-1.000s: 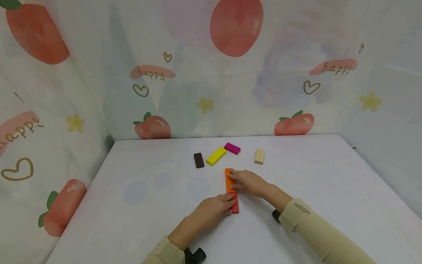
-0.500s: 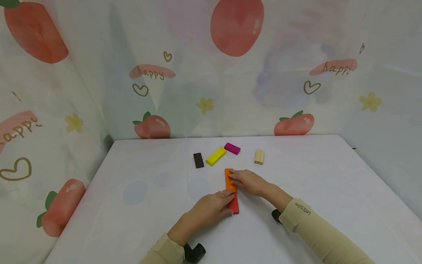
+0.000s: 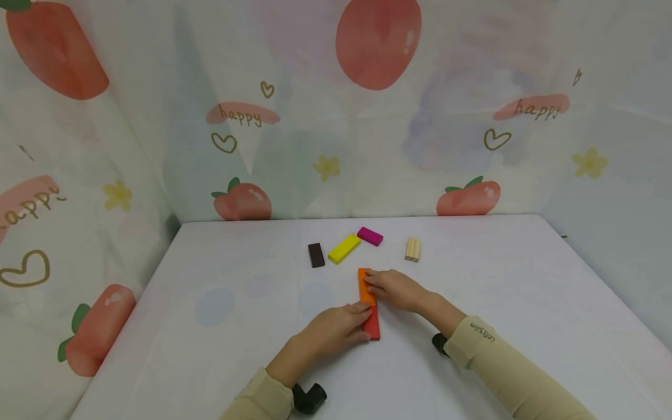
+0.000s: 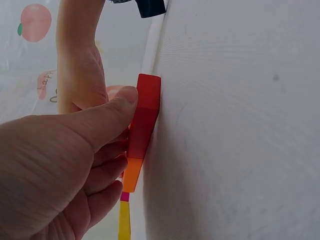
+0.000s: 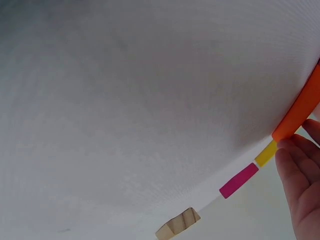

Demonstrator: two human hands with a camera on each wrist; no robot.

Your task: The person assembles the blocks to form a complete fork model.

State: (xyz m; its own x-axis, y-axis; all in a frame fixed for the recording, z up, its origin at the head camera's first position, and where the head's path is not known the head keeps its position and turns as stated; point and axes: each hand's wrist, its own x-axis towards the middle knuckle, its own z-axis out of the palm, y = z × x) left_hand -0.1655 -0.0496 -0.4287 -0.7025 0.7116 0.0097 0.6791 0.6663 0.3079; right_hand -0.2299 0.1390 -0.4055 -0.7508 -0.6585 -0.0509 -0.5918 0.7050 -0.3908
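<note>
A red block (image 3: 374,326) and an orange block (image 3: 364,282) lie end to end on the white-covered table, in one line running away from me. My left hand (image 3: 335,330) pinches the red one; its thumb touches the block near its close end and the fingers lie toward the joint. In the left wrist view that thumb presses the side of the red block (image 4: 144,117). The right hand (image 3: 400,290) holds the orange block from the right, partly covering it. Its fingers touch the orange block (image 5: 299,111) in the right wrist view.
Beyond the hands lie a dark brown block (image 3: 317,255), a yellow block (image 3: 344,249) and a magenta block (image 3: 370,236), the last two close together. A pale wooden piece (image 3: 412,249) is farther right. A printed cloth (image 3: 378,157) hangs behind the table's back edge.
My left fingers have shifted forward along the red block toward the joint, uncovering more of its near part. The right hand and the orange block have stayed almost still.
</note>
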